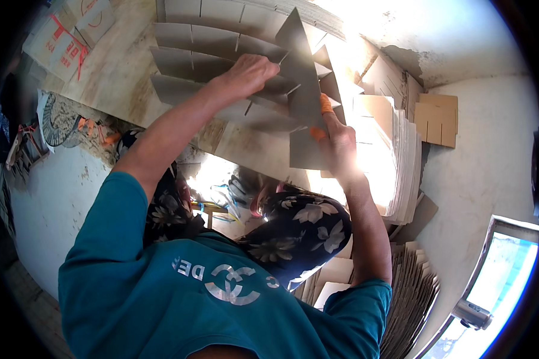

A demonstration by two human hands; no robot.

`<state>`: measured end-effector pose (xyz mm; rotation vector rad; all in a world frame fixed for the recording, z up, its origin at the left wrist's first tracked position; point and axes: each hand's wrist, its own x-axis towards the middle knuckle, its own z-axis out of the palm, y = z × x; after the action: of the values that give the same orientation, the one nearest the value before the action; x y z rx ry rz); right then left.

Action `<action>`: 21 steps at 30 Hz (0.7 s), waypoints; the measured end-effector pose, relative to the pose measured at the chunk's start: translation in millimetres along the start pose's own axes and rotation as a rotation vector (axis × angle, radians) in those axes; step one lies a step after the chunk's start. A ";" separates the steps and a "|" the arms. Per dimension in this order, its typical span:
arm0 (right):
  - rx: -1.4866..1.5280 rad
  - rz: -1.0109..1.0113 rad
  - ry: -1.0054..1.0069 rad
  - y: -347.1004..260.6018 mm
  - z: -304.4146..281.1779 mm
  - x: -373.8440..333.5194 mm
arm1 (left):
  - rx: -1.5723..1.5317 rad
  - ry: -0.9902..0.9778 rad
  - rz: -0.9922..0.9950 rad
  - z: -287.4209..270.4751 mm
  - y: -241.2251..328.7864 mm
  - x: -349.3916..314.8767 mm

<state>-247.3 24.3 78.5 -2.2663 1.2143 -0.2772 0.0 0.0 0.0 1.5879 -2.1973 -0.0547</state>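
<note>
Several long slotted cardboard divider strips (188,63) stand on edge in rows on the table ahead of me. A taller grey cardboard divider sheet (306,119) stands across their right ends, and the strips meet it at its slots. My right hand (340,146) grips this sheet at its near right edge, with orange covers on the thumb and a finger. My left hand (251,75) is closed at the right part of a middle strip, close to the crossing sheet. Its fingertips are partly hidden, but they appear to pinch that strip.
A pale wooden table (117,72) carries the strips. At its far left sits a cardboard box (54,48) with red marks. To the right rises a stack of cardboard sheets (395,161), with more sheets (410,293) standing below. A window (497,287) is at lower right.
</note>
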 end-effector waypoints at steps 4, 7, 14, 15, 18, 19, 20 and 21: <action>-0.033 -0.078 -0.001 14.5 15.2 5.7 | -0.092 0.029 0.069 2.1 -8.3 -0.6; -0.082 -0.051 -0.017 12.6 20.7 15.4 | -0.192 0.143 0.162 11.6 -15.9 -1.4; 0.334 -0.016 -0.060 36.2 21.2 22.5 | -0.159 -0.008 0.064 2.7 -14.0 6.9; 0.201 -0.022 -0.061 39.5 28.8 21.8 | -0.162 -0.011 0.067 3.4 -15.4 7.9; -0.047 -0.046 -0.049 43.5 41.8 15.9 | -0.186 -0.083 0.015 -0.7 -16.9 12.4; -0.024 -0.034 -0.052 35.4 33.1 12.7 | -0.211 -0.153 -0.049 -9.5 -13.3 14.5; -0.001 -0.022 -0.054 26.0 20.1 9.5 | -0.234 -0.224 -0.113 -16.2 -8.9 14.8; 0.023 -0.010 -0.048 21.1 10.6 7.1 | -0.246 -0.124 -0.115 -20.4 -6.1 12.5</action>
<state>-253.7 13.1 57.5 -2.2465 1.1701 -0.2383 9.6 -9.2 20.8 1.6051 -2.0916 -0.4508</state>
